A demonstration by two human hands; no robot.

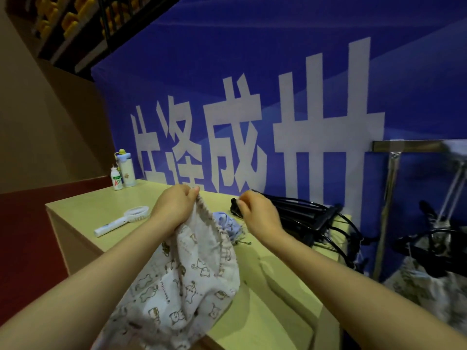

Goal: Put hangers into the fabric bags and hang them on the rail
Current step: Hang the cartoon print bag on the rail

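A white fabric bag with small animal prints (182, 281) hangs over the near edge of the table (283, 299). My left hand (174, 205) is shut on the gathered rim at the bag's top. My right hand (257, 213) is pinched shut to the right of the bag's mouth; it seems to grip a thin drawstring, too fine to make out. A pile of black hangers (305, 215) lies just behind my right hand. A light blue fabric bag (228, 223) lies crumpled between my hands. The metal rail (417, 145) stands at the right, with a filled bag on a hanger (424, 279) below it.
A white hand-held fan (121, 221) lies on the table's left part. Two small bottles (123, 173) stand at the far left corner. A blue banner with large white characters (252, 97) rises behind the table. Red floor (25, 236) lies to the left.
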